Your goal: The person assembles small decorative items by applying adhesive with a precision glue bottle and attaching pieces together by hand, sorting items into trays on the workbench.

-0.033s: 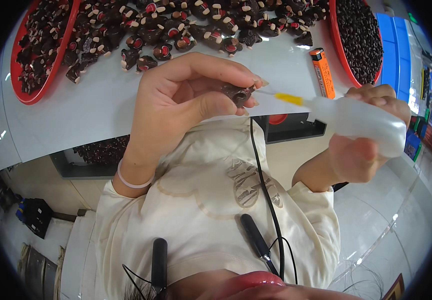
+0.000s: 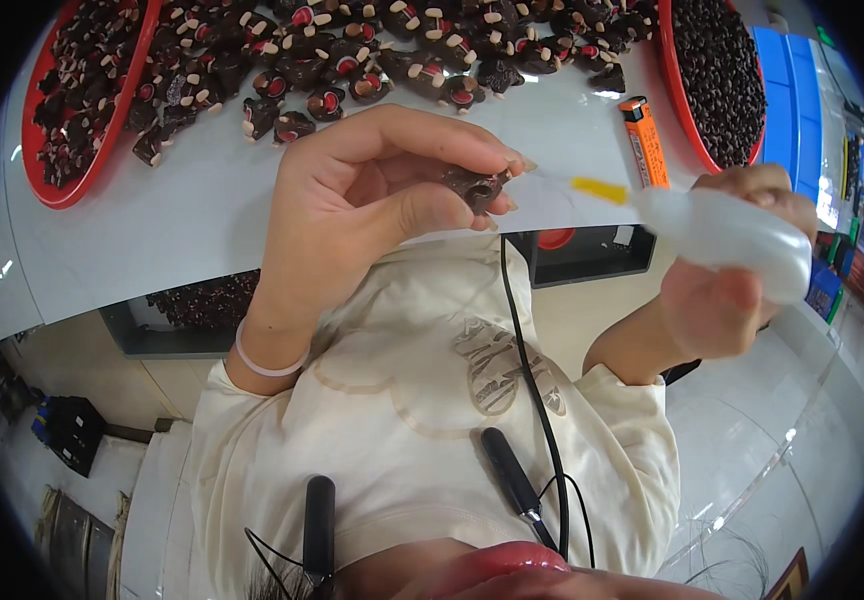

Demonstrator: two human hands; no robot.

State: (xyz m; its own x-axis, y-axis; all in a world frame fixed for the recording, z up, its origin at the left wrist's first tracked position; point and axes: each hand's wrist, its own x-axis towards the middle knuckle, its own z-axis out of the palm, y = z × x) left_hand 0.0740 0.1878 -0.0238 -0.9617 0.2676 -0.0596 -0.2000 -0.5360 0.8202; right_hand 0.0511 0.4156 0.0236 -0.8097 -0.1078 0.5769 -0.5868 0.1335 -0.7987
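My left hand (image 2: 352, 205) pinches a small dark brown moulded piece (image 2: 475, 188) between thumb and fingers, just above the front part of the white table. A dark round hollow shows on the side of the piece. To the right, my right hand (image 2: 722, 310) is wrapped round a translucent white squeeze bottle (image 2: 742, 240). Its yellow nozzle collar (image 2: 600, 190) and thin, blurred tip point left toward the piece, apart from it. The bottle lies tilted, nearly level.
Many dark figures with red and cream parts (image 2: 327, 103) cover the far table. Red trays of dark pieces stand at left (image 2: 72, 195) and right (image 2: 697, 135). An orange lighter (image 2: 644, 145) lies near the right tray. Open drawers (image 2: 592, 270) sit below the edge; a black cable (image 2: 527, 360) hangs in front.
My right hand and the bottle have shifted slightly right, drawing the nozzle a little away from the dark piece. My left hand and the piece stay where they were.
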